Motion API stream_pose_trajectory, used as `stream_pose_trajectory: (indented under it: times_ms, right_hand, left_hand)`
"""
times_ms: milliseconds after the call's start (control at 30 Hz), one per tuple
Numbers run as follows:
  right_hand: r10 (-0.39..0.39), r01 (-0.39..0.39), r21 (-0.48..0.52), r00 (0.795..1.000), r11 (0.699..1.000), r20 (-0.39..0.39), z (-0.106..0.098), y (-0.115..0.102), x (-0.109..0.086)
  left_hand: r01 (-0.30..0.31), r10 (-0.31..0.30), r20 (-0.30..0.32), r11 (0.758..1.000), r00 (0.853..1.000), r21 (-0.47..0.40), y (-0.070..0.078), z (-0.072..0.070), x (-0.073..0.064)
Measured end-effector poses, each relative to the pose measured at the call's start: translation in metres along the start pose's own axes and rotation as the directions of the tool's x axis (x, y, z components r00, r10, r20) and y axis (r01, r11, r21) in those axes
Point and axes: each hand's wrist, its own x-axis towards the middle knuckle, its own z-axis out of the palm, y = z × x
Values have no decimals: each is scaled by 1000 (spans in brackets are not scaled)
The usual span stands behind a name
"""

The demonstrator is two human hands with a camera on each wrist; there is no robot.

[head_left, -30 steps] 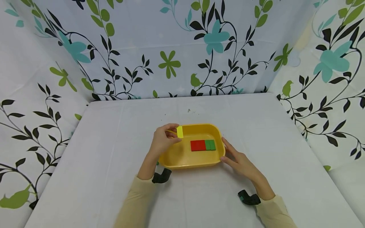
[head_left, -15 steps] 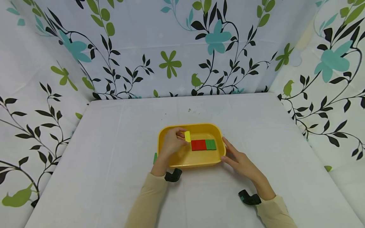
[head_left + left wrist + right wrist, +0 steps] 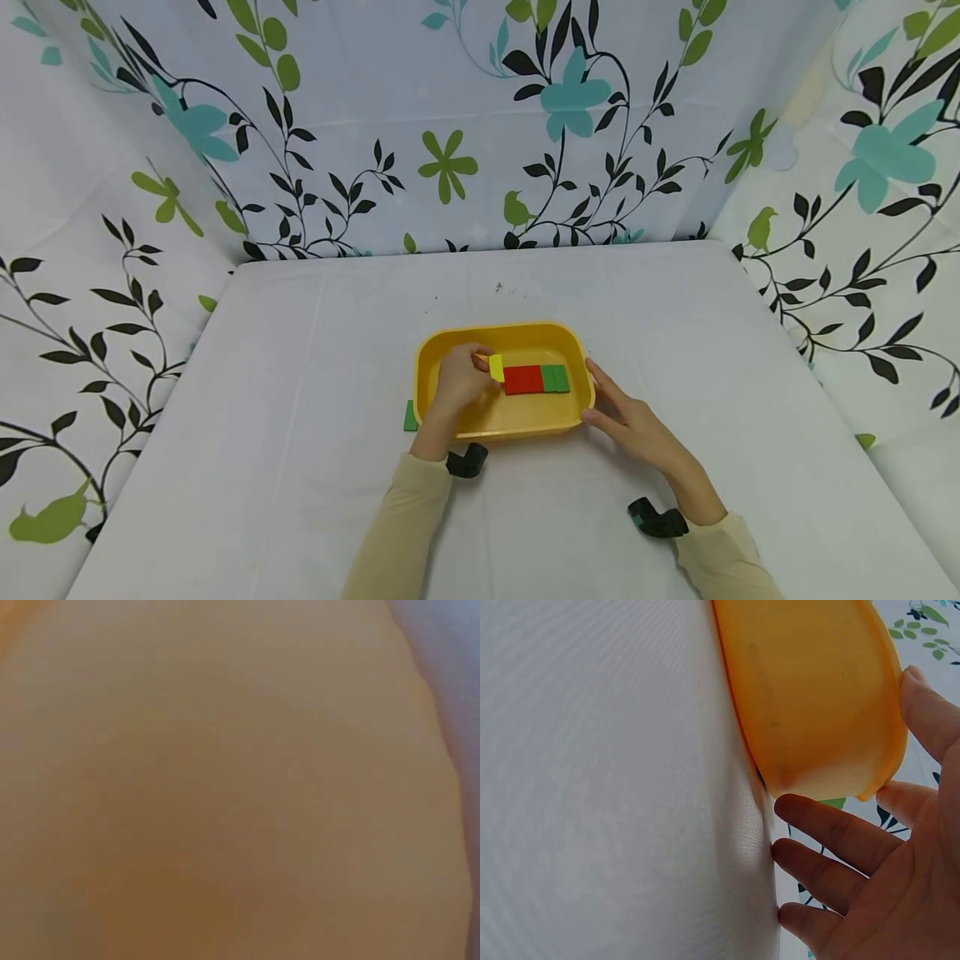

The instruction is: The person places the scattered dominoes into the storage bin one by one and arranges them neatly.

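Observation:
In the head view, a yellow plastic tray (image 3: 517, 423) sits mid-table. My left hand (image 3: 457, 379) reaches over its left half and pinches a small flat yellow tile (image 3: 496, 367) between thumb and fingers. That tile stands tilted at the left end of a row made of a red piece (image 3: 522, 380) and green pieces (image 3: 556, 378). Whether it touches the row or the tray floor, I cannot tell. My right hand (image 3: 633, 423) touches the tray's right end; in the right wrist view its thumb and index finger rest on the orange-looking tray (image 3: 817, 697), other fingers extended. Blurred skin fills the left wrist view.
Partly hidden by the tray's left end, a green piece (image 3: 410, 416) lies on the white table (image 3: 300, 367). Each wrist wears a black camera, one at the left (image 3: 467, 461) and one at the right. Leaf-patterned cloth (image 3: 442, 125) surrounds the table.
My left hand has moved right and slightly down with the yellow tile, from the tray's left rim to the left end of the red piece. The right hand has stayed at the tray's end.

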Motion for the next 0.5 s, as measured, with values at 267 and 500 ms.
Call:
stream_pose_trajectory:
  times_ms: [267,500]
  right_hand:
    - [0,0,1,1000,1000,-3,0,4,0]
    - [12,-12,-2,1000,1000,0,1,4,1]
  left_hand:
    - [-53,55,-17,995,998,81,-5,4,-2]
    - [-63,62,13,991,998,120,-5,6,-4]
